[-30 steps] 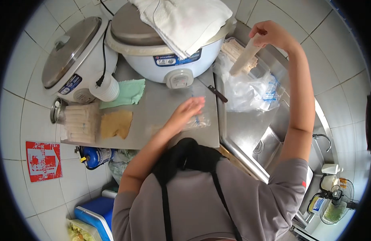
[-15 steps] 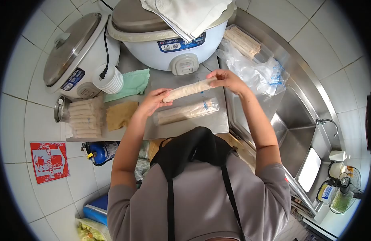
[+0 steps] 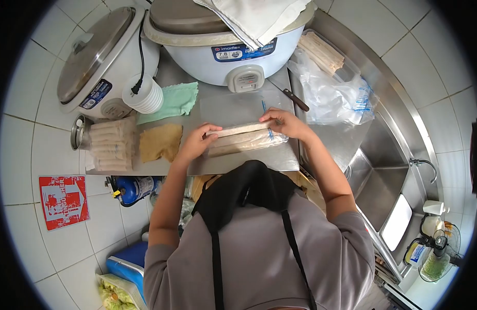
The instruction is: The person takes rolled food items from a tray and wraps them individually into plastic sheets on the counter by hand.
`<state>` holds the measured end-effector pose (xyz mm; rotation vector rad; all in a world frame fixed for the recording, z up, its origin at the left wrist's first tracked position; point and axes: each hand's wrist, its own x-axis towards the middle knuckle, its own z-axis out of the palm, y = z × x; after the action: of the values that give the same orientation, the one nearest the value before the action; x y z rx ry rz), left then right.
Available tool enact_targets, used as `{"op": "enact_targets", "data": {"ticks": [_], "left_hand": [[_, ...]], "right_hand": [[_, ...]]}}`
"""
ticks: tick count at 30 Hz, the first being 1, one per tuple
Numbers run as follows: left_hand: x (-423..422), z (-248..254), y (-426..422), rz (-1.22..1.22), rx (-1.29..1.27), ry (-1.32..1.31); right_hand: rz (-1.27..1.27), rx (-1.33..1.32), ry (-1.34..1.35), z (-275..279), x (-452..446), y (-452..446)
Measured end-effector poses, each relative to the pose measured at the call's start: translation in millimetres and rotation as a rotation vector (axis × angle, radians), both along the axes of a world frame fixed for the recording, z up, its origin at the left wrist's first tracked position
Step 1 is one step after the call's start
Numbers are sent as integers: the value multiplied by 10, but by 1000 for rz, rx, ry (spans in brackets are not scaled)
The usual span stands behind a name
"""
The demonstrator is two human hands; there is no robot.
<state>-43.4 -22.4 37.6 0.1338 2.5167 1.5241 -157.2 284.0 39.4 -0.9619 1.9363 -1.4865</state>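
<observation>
A long, pale uncooked spring roll (image 3: 241,129) lies level between my two hands, held by its ends. My left hand (image 3: 197,140) pinches the left end, fingers closed on it. At the right end, my right hand (image 3: 288,124) grips with thumb and fingers. Just on the near side, against or very close to it, are more rolls in a clear plastic bag (image 3: 243,144) with blue print. Whether the held roll rests on that bag I cannot tell. Beyond my hands, a flat clear plastic bag (image 3: 233,107) lies on the steel table (image 3: 192,166).
A knife (image 3: 296,99) lies right of the flat bag. Two rice cookers (image 3: 197,64) stand at the back. On the left are bagged rolls (image 3: 112,144), a brown cloth (image 3: 160,142), a green cloth (image 3: 171,101) and stacked white cups (image 3: 145,98). A sink (image 3: 380,191) is at right.
Both hands have lowered the spring roll toward me, from above the table to beside the bagged rolls. The knife, hidden before behind my right hand, now shows.
</observation>
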Motion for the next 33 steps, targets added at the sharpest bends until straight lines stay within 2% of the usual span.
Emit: {"op": "enact_targets", "data": {"ticks": [2,4,7,8,11,14,17,19,23,25,28,29,32,33], "left_hand": [[-8,2,45,-36,-91,125],[-50,2,129,-103,-245,336],[13,108,498,-166,-558,506],[34,73,544,-200,-571,495],[53,-65,604,-260,-598,497],[87,-70,601,-248,-597,519],[64,-22,601,-239,-564,498],[29,7,601,-219,-512,495],[-144,389,683,40,-678,775],[-231,633,707,78,-777,813],[-270,615,545,-225,-915,405],[-225,577,521,-230,-906,476],[-1,353,535,-181,-848,664],[90,280,548,-126,-805,702]], "right_hand": [[43,63,257,19,11,-27],[76,111,264,19,-9,-61],[27,182,339,51,-125,-106],[-7,205,376,70,-188,-123],[-379,336,810,-248,-449,-243],[-514,498,1016,-442,-521,-353],[-497,604,898,-233,-447,-371],[-426,520,811,23,-316,-311],[-144,213,740,513,29,-70],[-34,269,738,634,226,56],[80,361,675,577,308,181],[108,392,644,552,314,204],[-156,371,664,720,512,-59],[-49,467,724,792,583,-176]]}}
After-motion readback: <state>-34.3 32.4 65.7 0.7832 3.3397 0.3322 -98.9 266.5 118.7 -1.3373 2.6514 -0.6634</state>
